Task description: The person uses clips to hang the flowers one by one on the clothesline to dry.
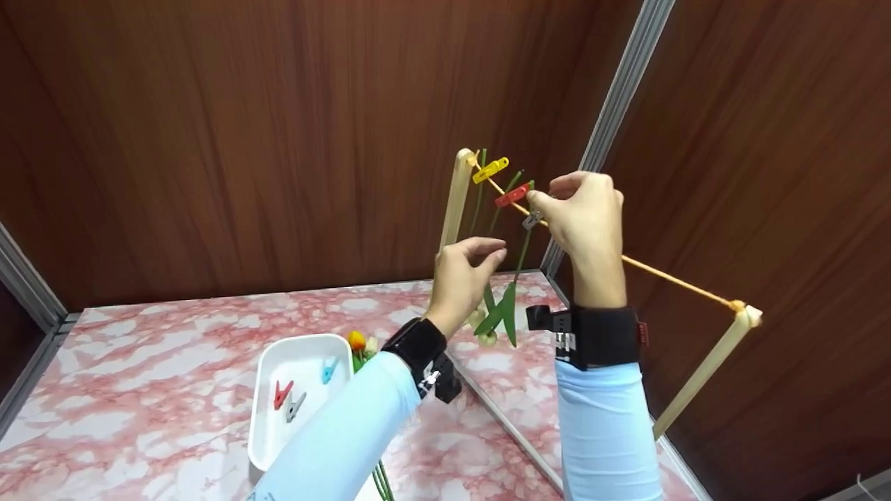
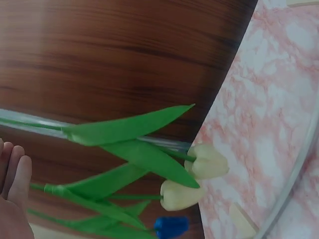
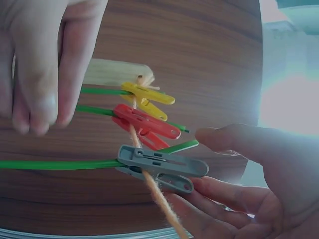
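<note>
A grey clothespin [image 3: 162, 162] clips a green tulip stem [image 3: 60, 165] to the orange cord [image 3: 162, 199]. My right hand [image 1: 588, 219] is around its handle end, thumb apart from it and fingers close by the lower arm. Below the cord, my left hand [image 1: 463, 278] is beside the stems with relaxed fingers, holding nothing. Farther along the cord, a red clothespin [image 1: 513, 195] and a yellow clothespin [image 1: 491, 170] each hold a stem. Two white tulips [image 2: 209, 162] and a blue tulip [image 2: 172, 226] hang heads down in the left wrist view.
Wooden posts [image 1: 456, 202] carry the cord at both ends. On the marbled table, a white tray [image 1: 259, 417] holds a red clothespin [image 1: 282, 394], a grey one and a light blue one. Tulips, including an orange one [image 1: 356, 340], lie beside it, partly behind my left sleeve.
</note>
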A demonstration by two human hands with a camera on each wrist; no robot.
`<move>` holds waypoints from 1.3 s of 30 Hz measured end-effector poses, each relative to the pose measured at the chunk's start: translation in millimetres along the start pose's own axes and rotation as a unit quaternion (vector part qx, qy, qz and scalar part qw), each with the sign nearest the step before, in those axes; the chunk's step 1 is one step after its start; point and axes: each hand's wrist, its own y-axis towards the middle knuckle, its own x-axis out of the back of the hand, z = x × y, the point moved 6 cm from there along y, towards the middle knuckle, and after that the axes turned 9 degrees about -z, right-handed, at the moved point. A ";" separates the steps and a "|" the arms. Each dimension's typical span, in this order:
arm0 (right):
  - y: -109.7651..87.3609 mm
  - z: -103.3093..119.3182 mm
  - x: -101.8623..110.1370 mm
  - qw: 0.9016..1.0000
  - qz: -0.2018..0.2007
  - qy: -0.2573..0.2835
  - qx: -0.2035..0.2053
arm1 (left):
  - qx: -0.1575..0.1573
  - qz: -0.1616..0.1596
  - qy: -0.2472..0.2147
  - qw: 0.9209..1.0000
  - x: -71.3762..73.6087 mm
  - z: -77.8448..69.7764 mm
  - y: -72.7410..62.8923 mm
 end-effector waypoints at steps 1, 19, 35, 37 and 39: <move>-0.4 0.8 -0.2 1.000 -0.001 0.001 0.002 | -0.002 -0.005 0.000 1.000 4.8 1.1 0.8; -36.5 7.3 -8.3 0.944 -0.158 0.134 0.257 | -0.095 -0.075 0.046 0.992 128.9 11.4 -1.2; -123.3 -69.8 -137.6 0.918 0.060 0.142 0.366 | -0.027 -0.092 0.181 0.979 218.0 77.9 -75.7; -129.0 -76.8 -150.4 0.922 0.076 0.134 0.356 | -0.014 -0.092 0.196 0.976 224.6 87.9 -82.8; -135.1 -83.4 -162.5 0.926 0.094 0.125 0.342 | 0.001 -0.088 0.212 0.973 229.8 98.4 -90.2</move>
